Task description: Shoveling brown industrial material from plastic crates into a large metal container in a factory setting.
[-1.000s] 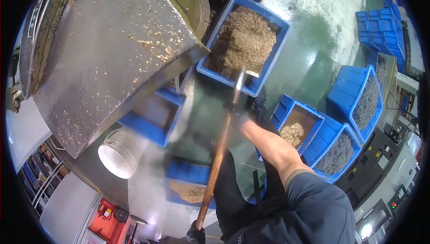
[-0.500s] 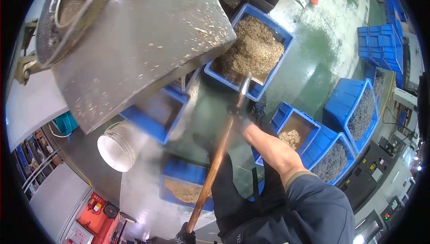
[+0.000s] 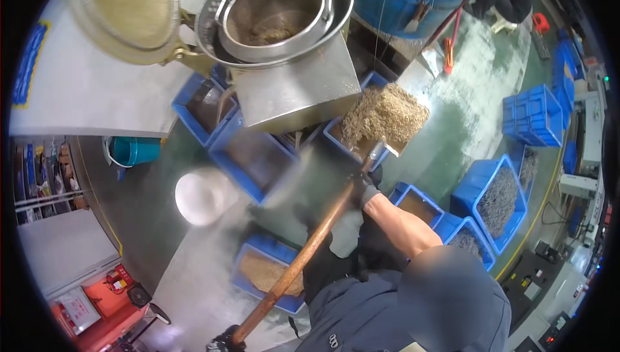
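At the bottom edge, left hand (image 3: pixel 226 341) — half cut off — closed round shovel handle (image 3: pixel 303 255), right hand (image 3: pixel 365 184) too.

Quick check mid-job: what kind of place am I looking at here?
Probably a factory or metalworking shop floor: blue plastic bins of small metal parts, a steel drum machine with a chute, and a loaded shovel held by both hands.

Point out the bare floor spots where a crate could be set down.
Bare green floor lies between the heaped blue crate and the stacked blue crates. Another patch sits left of the white bucket. Crowded: crates pack under the steel machine and around the shovel handle.
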`<action>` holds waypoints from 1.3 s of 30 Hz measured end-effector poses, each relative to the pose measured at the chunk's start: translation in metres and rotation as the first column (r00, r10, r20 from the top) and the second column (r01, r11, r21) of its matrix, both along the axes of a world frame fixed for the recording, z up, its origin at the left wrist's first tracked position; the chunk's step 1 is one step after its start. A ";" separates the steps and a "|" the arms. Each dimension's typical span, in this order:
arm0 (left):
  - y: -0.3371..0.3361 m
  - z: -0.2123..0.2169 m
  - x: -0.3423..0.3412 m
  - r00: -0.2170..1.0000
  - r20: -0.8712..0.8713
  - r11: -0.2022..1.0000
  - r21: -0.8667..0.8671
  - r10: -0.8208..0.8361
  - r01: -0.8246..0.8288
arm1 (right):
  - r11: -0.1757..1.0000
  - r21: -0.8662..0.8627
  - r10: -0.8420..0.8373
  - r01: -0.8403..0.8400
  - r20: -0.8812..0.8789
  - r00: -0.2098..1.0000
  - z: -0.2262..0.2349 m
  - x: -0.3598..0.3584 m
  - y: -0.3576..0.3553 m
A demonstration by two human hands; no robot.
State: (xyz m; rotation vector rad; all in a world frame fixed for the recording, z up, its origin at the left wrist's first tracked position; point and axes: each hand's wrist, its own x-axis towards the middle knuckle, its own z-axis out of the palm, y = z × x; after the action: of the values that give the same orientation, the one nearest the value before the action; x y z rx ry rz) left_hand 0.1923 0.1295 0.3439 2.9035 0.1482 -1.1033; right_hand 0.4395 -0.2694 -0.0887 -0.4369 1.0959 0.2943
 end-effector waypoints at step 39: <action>0.096 0.151 0.138 0.858 -0.032 0.840 -0.189 0.512 -0.508 | 0.996 -0.078 0.051 -0.043 0.101 0.994 0.183 0.068 0.025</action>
State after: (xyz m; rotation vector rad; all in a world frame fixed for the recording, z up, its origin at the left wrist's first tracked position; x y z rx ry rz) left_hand 0.3302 0.2256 0.4952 2.4736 0.7267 -0.9263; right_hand 0.5074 -0.2442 0.0943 -0.5404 0.9990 0.2696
